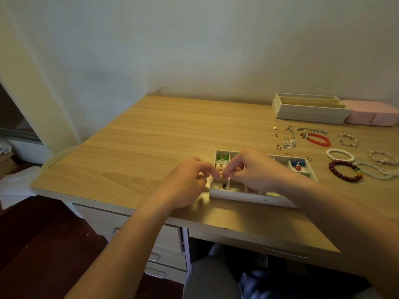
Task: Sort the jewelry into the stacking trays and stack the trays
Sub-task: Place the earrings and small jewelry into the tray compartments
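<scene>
Reaching in from the bottom of the frame, two bare forearms meet at the centre of a pale wooden bench (151, 130).

The left hand (187, 182) and right hand (257, 171) come together fingertip to fingertip above the left end of a white divided tray (248, 196), which lies just right of centre near the bench's front edge. Each hand's grip is closed, with fingers curled and thumb and forefinger tips pressed together. Whatever sits between the tips is too small to make out.

Inside the tray, the far-left compartment holds green beads (222, 157) and cream ovals (221, 167). A dark piece (223, 186) lies in the near-left compartment. Blue and red beads (298, 165) fill the far-right compartment. The right hand hides the middle ones.

To the right of the tray, loose jewelry lies on the bench: small earrings and chains (288, 141), a red bracelet (319, 139), a pearl bracelet (340, 155), a dark red bracelet (345, 171) and pale bracelets (375, 169) at the right edge.

At upper right, against the wall, stands a stack of white trays (311, 113), with a pink box (371, 115) touching its right side.

Drawers (164, 244) show under the bench at lower centre.
</scene>
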A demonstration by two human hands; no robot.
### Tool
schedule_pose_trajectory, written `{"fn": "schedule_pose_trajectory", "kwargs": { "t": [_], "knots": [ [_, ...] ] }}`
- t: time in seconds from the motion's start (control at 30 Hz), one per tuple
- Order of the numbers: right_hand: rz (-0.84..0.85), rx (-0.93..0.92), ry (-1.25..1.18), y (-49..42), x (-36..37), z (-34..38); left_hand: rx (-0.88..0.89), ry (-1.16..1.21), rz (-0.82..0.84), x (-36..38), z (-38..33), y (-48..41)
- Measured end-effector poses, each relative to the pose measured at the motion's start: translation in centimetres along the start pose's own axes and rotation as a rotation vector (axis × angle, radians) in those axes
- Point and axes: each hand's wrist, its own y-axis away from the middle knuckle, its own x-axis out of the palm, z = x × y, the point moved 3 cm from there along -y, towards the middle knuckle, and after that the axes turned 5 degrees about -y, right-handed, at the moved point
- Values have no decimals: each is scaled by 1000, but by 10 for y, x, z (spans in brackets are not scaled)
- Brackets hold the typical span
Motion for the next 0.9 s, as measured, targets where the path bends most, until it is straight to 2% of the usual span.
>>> {"fn": "schedule_pose_trajectory", "kwargs": {
  "t": [0.1,0.3,0.4,0.57,0.7,0.9],
  "knots": [
    [42,37,-54,0,2,-6,-8,-94,27,1,-6,2],
    [79,34,-8,1,5,-6,-7,-273,59,7,-12,4],
    [72,37,-25,1,4,-5,-20,-279,104,8,-12,4],
    [-59,23,-199,8,-18,-9,-17,-133,-20,-14,-20,-4],
    [-168,45,-271,14,-51,-28,52,-105,-124,-23,-49,-23],
    [-372,220,-418,33,-98,-85,117,-80,-73,6,-105,-64]
  ]
}}
